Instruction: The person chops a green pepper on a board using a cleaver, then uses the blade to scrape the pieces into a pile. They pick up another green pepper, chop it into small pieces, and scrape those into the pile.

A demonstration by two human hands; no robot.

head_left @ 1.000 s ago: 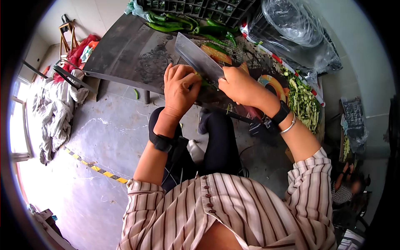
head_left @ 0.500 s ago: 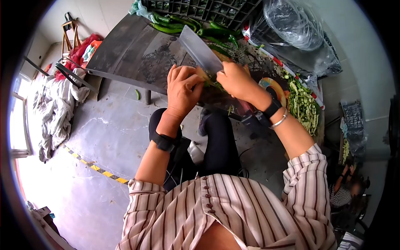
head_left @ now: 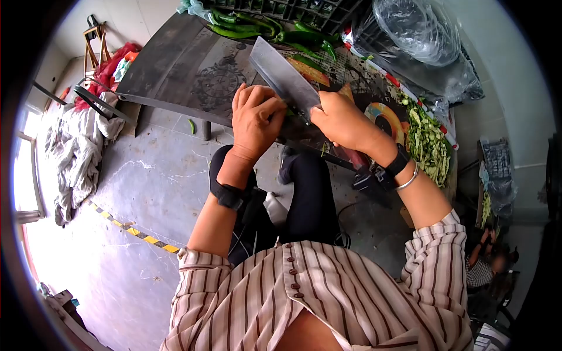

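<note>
My right hand (head_left: 344, 120) is closed around the handle of a broad-bladed cleaver (head_left: 281, 73). Its blade slants up and left, in front of my left hand (head_left: 257, 114). That hand is curled with its fingertips bent down at the table; a bit of green pepper (head_left: 289, 111) shows beside its thumb, and the rest is hidden by the fingers and blade. Whole long green peppers (head_left: 307, 38) lie beyond the blade at the table's far side. To the right of my right hand is a heap of chopped green pepper (head_left: 428, 146).
The dark patterned table (head_left: 170, 64) spans the view ahead. A black plastic crate (head_left: 281, 10) stands at its far edge, beside clear plastic wrapping (head_left: 415, 35). Grey cloth (head_left: 82, 152) lies on the floor at left. Another person (head_left: 483, 263) sits at far right.
My right hand has shifted a little to the right with the cleaver, so a gap shows between it and my left hand. My left hand stays curled in nearly the same place.
</note>
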